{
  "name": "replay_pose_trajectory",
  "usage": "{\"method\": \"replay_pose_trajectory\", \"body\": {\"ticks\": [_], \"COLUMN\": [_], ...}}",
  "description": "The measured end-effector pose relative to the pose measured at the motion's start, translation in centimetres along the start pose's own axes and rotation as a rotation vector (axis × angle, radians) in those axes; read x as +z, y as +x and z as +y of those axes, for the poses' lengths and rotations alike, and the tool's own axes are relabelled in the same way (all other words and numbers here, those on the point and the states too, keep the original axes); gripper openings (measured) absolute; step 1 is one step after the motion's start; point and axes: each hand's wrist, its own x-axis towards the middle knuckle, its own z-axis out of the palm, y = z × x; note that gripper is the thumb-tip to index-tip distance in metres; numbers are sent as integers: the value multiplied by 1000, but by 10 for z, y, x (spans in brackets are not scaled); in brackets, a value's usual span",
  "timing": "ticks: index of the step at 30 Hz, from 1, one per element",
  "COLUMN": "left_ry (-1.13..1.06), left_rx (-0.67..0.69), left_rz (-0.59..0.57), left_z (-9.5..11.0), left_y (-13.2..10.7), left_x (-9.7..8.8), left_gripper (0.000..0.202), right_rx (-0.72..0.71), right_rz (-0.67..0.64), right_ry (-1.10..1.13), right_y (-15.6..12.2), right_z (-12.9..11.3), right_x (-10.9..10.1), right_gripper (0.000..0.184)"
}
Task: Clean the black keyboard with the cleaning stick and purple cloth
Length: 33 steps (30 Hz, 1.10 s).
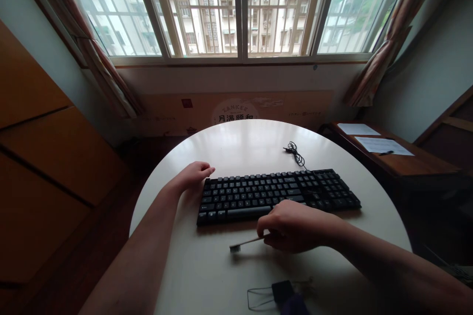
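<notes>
My right hand [295, 226] is closed around the handle of a toothbrush [248, 242]. The brush points left with its dark bristles facing down, just above the white table and in front of a black keyboard [254, 189]. Beyond the wrist and fingers, part of the keyboard's lower right edge is hidden. By the keyboard's upper left corner rests my left hand [195, 173], its fingers curled in and its thumb toward the keys; I see nothing in it. Whether it touches the keyboard I cannot tell.
The keyboard's coiled cable [294, 154] lies behind it on the round white table [199, 275]. Near the front edge are a black clip with wire loops [283, 291] and something purple [294, 305]. Papers [384, 145] and a pen lie on a wooden side table.
</notes>
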Motion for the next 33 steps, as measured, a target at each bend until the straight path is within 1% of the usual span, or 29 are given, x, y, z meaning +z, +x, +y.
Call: {"method": "replay_pose_trajectory", "body": {"ticks": [4, 8, 12, 15, 18, 21, 24, 28, 31, 33], "left_ry": [10, 8, -10, -40, -94, -100, -100, -128, -99, -59], "left_rx": [-14, -34, -37, -50, -74, -93, -104, -108, -93, -70], "left_rz": [-60, -85, -129, -162, -234, -298, -317, -310, -284, -259], "left_z": [0, -2, 0, 3, 7, 10, 13, 12, 9, 7], "left_y": [1, 0, -2, -6, -10, -13, -14, -12, -9, -7], "left_x": [2, 2, -3, -8, -13, -18, -19, -15, -10, -8], "left_gripper": [45, 48, 47, 49, 50, 50, 51, 50, 44, 40], "right_rx": [-3, 1, 1, -10, -25, -26, -16, -36, -27, 25], "right_rz": [-46, -25, -7, -9, -6, 18, 63, 152, 262, 367], "right_ry": [2, -4, -4, -3, 14, 24, 15, -1, 1, 2], "right_y": [-1, 0, 1, 1, 1, 1, 2, 4, 6, 7], "right_z": [0, 0, -2, -4, -4, -3, -2, -3, 0, 7], "right_x": [4, 2, -1, -2, -3, -2, 0, 2, 1, -1], "right_gripper": [15, 16, 18, 26, 33, 37, 40, 39, 35, 31]}}
